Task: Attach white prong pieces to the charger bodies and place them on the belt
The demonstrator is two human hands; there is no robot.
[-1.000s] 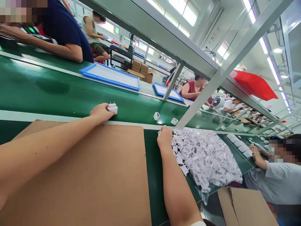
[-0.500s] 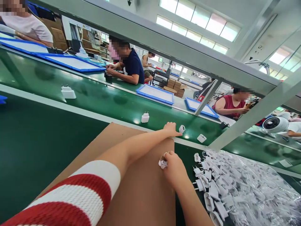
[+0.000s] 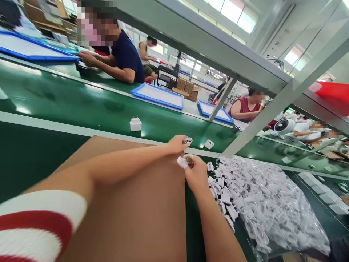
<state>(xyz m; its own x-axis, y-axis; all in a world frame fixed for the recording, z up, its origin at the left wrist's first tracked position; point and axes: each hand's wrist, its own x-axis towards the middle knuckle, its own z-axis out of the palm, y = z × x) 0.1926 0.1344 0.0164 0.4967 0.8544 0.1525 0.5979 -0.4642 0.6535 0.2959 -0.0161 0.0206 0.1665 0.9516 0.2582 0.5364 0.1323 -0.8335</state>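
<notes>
My left hand (image 3: 176,143) reaches to the belt's near edge, its fingers closed on a small white charger housing (image 3: 188,141) whose dark end faces right. Just below it, my right hand (image 3: 196,171) pinches a white plastic plug part (image 3: 182,162), partly covered by the fingers. The two pieces are close together but apart. Another white charger housing (image 3: 209,144) lies on the green belt right of my left hand. Farther left on the belt, a white two-pin charger (image 3: 135,124) stands with its pins up. Brown cardboard (image 3: 136,211) lies beneath my forearms.
Right of the cardboard, many loose white plug parts (image 3: 225,196) spill from a clear plastic bag (image 3: 283,203). A slanting metal post (image 3: 253,133) rises beyond it. Blue-rimmed trays (image 3: 158,96) line the belt's far side, where a person in dark blue (image 3: 127,54) works.
My left hand has taken hold of the charger housing it was reaching for. My right hand has come up closer to it with the plug part. The view has swung right, and chargers appear farther left.
</notes>
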